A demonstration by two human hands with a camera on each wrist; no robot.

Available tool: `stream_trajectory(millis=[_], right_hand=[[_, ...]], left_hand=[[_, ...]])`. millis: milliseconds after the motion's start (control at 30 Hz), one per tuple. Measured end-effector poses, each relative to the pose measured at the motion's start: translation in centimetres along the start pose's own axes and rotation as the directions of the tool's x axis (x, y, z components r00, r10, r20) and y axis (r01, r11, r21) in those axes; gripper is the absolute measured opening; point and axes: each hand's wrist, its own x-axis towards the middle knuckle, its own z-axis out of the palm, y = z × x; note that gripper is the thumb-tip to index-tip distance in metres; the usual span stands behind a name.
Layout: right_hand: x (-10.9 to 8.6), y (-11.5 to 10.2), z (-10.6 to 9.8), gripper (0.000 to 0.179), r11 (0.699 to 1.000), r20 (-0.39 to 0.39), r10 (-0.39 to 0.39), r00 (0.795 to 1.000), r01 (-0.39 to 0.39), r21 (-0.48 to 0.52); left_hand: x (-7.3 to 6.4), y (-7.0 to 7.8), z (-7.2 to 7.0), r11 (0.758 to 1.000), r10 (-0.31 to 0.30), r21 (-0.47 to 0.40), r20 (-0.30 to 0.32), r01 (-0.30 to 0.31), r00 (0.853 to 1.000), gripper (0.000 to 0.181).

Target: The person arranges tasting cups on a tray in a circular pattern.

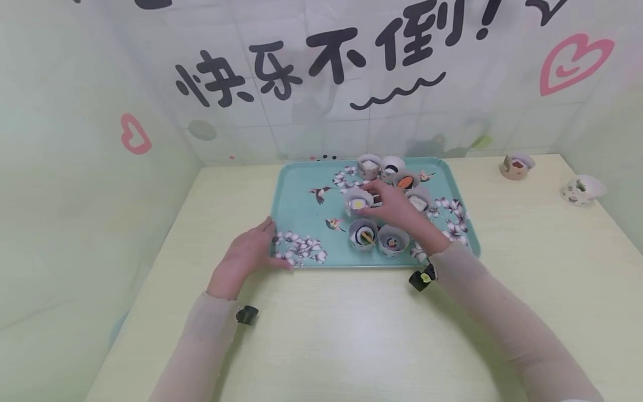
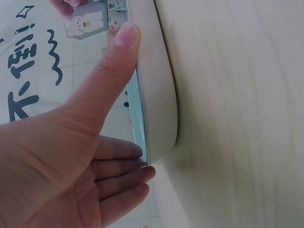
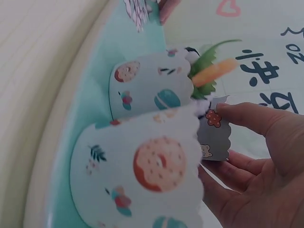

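Note:
My right hand grips a small patterned paper cup with something white and yellow inside, over the middle of a turquoise tray. In the right wrist view, thumb and fingers pinch this grey cup near its scalloped rim. My left hand rests against the tray's left front corner, thumb along the front edge and fingers along the left side. Just in front of the held cup stand two more cups, one with a dark-ringed roll and an orange stick, the other with a dark-ringed piece.
Behind my right hand, several cups share the tray, including one with an orange piece and one with a white piece. Right of the tray, a cup stands on the table and another cup is near the right edge.

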Motion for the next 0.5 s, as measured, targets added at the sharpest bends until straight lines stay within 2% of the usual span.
stream_trajectory(millis=[267,500], right_hand=[[0.5,-0.5,1.2,0.06,1.0,0.062,-0.024,0.998,0.025,-0.016],[0.9,-0.7,2.0,0.056,0.996,0.081,-0.009,0.997,0.016,-0.088]], left_hand=[[0.2,-0.1,0.1,1.0,-0.005,0.002,0.004,0.005,1.0,0.123],[0.2,-0.1,0.1,1.0,-0.008,0.0,0.006,0.008,1.0,0.123]])
